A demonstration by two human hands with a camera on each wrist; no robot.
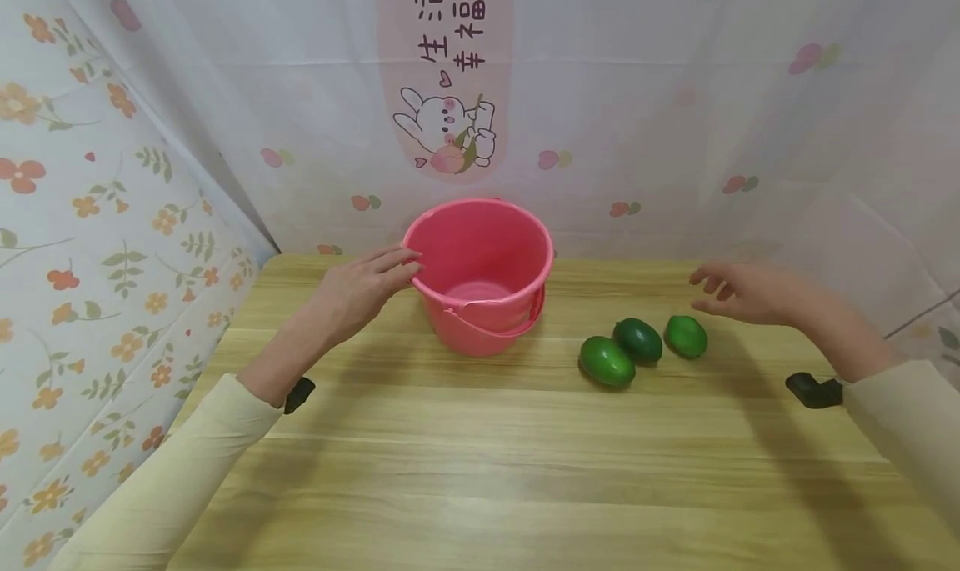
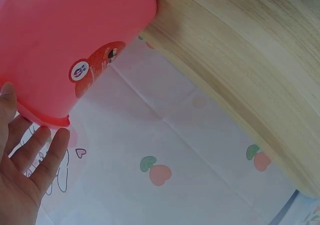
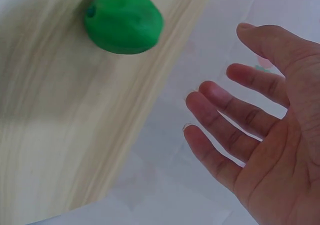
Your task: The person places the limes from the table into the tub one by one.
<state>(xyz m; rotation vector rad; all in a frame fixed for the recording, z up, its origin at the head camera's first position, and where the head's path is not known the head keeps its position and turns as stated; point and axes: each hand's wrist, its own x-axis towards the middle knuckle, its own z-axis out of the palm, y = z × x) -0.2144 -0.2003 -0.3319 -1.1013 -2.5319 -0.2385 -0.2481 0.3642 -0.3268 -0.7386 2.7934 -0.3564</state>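
A pink bucket (image 1: 480,321) stands upright on the wooden table, its handle hanging at the front. My left hand (image 1: 367,288) is at the bucket's left rim, fingers extended and loosely spread; in the left wrist view the fingers (image 2: 52,160) lie by the rim, and firm contact is hard to judge. Three green fruits lie right of the bucket: a bright green oval one (image 1: 607,361), a dark green one (image 1: 638,341) touching or nearly touching it, and a lumpy lime-like one (image 1: 686,336). Above and right of the lumpy fruit, my right hand (image 1: 750,292) hovers, fingers loosely bent, holding nothing.
The wooden table (image 1: 480,463) meets a white printed curtain (image 1: 637,121) just behind the bucket. A floral cloth (image 1: 112,246) hangs along the left side. Dark wrist mounts (image 1: 813,390) sit on both forearms.
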